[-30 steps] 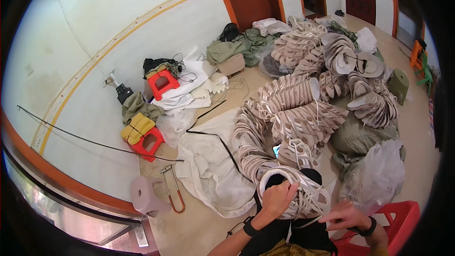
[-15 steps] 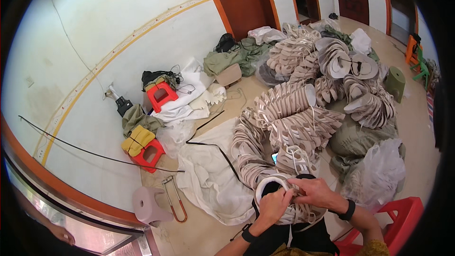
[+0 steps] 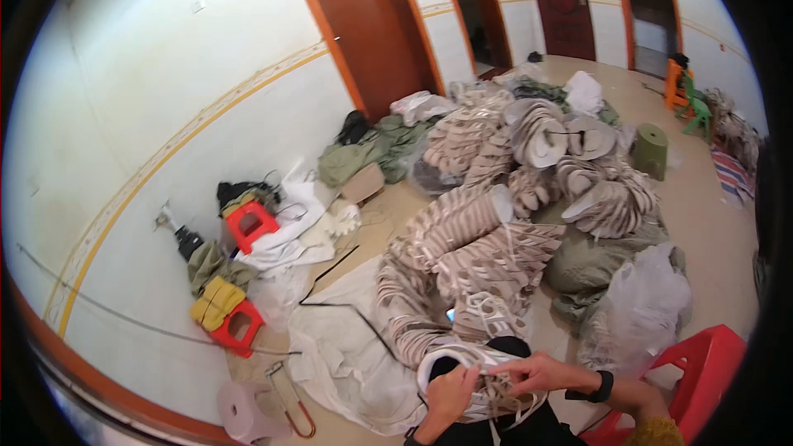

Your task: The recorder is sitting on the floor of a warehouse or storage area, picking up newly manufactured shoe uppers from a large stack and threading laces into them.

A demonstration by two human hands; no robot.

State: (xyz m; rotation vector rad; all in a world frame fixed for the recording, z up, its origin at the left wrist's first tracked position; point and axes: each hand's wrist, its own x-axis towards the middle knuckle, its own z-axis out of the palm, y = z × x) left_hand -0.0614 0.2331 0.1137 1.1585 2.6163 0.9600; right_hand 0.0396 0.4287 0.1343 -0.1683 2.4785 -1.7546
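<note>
A bundle of beige-and-white shoe uppers (image 3: 483, 409) rests over my lap, with loose laces hanging from it. My left hand (image 3: 450, 400) is closed in a pinch at the white-rimmed collar of the uppers. Close beside it, my right hand (image 3: 538, 373) has its fingers bent, thumb and forefinger pinched on what looks like a white shoelace (image 3: 489, 369). The fingertips of both hands nearly meet over the lacing area. Just beyond them, more stacked shoe uppers (image 3: 500, 264) lie in long curved rows on the floor.
A white cloth (image 3: 339, 347) with a black strap spreads at the left. Red stools (image 3: 239, 326) and a pink stool (image 3: 245, 411) stand near the wall. To the right are a clear plastic bag (image 3: 640, 306) and a red chair (image 3: 702, 380). A green stool (image 3: 651, 151) stands farther back.
The view has swung, so the room sits further left in the picture. My hands stay together at the uppers, the right forefinger straighter. Another person's hand at lower left has gone from view.
</note>
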